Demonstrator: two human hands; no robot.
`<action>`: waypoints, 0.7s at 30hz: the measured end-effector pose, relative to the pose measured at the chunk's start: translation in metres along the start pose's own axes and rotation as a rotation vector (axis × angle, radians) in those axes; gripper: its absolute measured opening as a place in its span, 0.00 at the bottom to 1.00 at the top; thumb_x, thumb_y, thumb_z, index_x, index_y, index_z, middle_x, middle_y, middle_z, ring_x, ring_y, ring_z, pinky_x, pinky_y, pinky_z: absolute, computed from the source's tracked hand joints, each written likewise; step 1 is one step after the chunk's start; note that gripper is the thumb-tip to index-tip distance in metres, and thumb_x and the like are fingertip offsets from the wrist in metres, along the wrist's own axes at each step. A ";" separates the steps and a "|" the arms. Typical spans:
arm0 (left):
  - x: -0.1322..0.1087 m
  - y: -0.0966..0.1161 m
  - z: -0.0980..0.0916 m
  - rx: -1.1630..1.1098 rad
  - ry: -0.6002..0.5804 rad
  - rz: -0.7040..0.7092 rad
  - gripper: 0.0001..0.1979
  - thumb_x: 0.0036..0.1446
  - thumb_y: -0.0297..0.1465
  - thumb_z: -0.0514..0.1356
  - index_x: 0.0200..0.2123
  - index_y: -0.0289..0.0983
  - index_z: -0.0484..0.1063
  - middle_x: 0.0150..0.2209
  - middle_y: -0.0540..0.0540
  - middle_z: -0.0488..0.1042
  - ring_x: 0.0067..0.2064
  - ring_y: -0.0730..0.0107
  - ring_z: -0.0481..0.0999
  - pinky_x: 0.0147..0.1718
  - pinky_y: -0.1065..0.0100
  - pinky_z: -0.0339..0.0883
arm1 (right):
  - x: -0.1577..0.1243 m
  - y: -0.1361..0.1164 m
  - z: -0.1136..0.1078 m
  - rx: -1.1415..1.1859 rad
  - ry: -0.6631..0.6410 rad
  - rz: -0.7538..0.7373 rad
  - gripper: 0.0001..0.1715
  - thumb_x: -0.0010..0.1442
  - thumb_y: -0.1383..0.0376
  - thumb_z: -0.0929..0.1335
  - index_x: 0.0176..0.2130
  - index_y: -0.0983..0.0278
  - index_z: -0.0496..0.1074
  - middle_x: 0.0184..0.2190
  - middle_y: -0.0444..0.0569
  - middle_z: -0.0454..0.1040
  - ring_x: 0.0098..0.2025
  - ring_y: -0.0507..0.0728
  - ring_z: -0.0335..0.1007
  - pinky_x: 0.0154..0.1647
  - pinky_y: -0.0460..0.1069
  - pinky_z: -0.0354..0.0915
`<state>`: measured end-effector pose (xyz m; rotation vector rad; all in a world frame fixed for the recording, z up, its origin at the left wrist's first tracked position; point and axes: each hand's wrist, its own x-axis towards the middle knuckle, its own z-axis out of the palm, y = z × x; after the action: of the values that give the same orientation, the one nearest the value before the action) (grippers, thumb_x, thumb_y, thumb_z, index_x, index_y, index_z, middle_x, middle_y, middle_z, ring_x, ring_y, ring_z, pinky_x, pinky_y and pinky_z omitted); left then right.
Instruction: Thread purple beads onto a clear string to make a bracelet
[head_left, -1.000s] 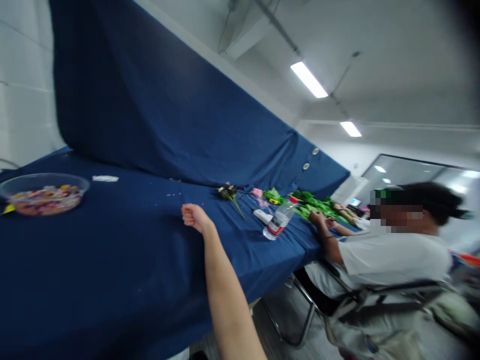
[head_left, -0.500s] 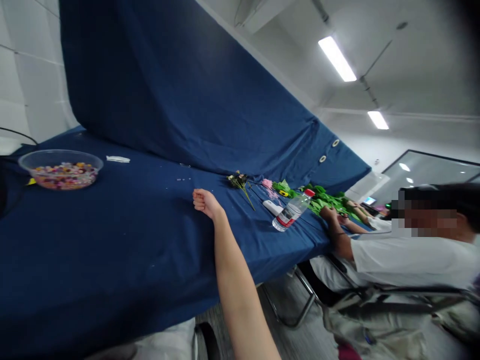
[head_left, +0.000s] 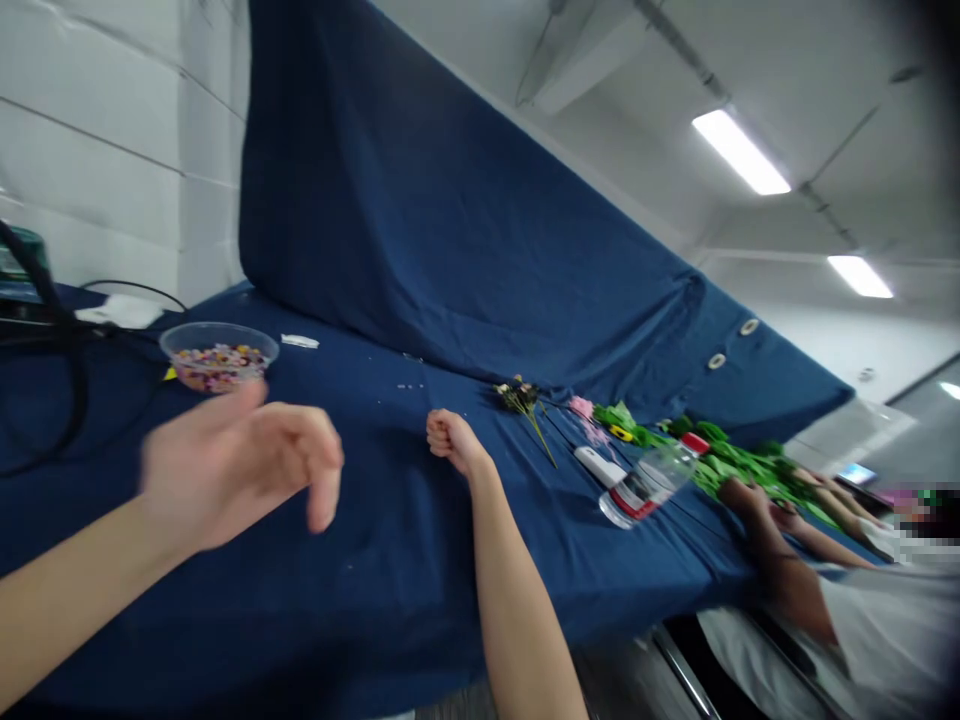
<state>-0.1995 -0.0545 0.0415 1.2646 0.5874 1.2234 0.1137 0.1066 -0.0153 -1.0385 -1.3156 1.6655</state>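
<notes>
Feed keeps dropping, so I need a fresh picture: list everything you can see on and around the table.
cloth: one, dark blue, covers the table and rises behind it
bowl: one, clear, multicoloured bits inside, far left
scrap: one, white, right of the bowl
cable: one, black, left end
flower sprig: one, pale blooms, green stem, mid-table
pink flower: one, right of the sprig
leaves: heap, green, far right
white object: one, beside the bottle
bottle: one, clear, red cap
co-worker's arm: one, right edge
left hand: open, blurred, above the cloth
right hand: fist, on the cloth
</notes>
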 end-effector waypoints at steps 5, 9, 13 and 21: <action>0.083 -0.028 -0.004 0.142 -0.045 -0.005 0.27 0.68 0.51 0.50 0.33 0.33 0.73 0.25 0.48 0.73 0.25 0.70 0.73 0.27 0.67 0.69 | -0.009 -0.009 0.012 0.000 -0.144 -0.126 0.14 0.70 0.60 0.68 0.48 0.67 0.72 0.40 0.48 0.75 0.34 0.52 0.74 0.32 0.48 0.74; 0.107 -0.054 -0.017 0.364 -0.057 -0.043 0.14 0.69 0.40 0.59 0.39 0.33 0.73 0.31 0.50 0.73 0.27 0.74 0.73 0.26 0.70 0.70 | -0.019 -0.011 0.031 0.004 -0.281 -0.188 0.12 0.70 0.60 0.68 0.43 0.68 0.73 0.33 0.44 0.74 0.26 0.49 0.70 0.25 0.44 0.70; 0.087 -0.070 -0.029 0.546 -0.107 -0.027 0.11 0.68 0.36 0.60 0.42 0.33 0.73 0.33 0.49 0.74 0.30 0.72 0.75 0.30 0.68 0.73 | -0.027 -0.009 0.052 0.006 -0.363 -0.216 0.14 0.70 0.60 0.68 0.37 0.68 0.72 0.26 0.40 0.70 0.20 0.46 0.63 0.20 0.41 0.64; 0.069 -0.075 -0.029 0.753 -0.233 0.109 0.09 0.66 0.35 0.62 0.41 0.34 0.75 0.31 0.50 0.75 0.32 0.68 0.75 0.38 0.62 0.71 | -0.037 -0.020 0.050 -0.021 -0.203 -0.354 0.19 0.70 0.56 0.67 0.32 0.67 0.69 0.21 0.36 0.64 0.17 0.45 0.56 0.17 0.41 0.58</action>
<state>-0.1762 0.0311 -0.0167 2.0583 0.8532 0.9401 0.0833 0.0582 0.0160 -0.6137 -1.5491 1.5151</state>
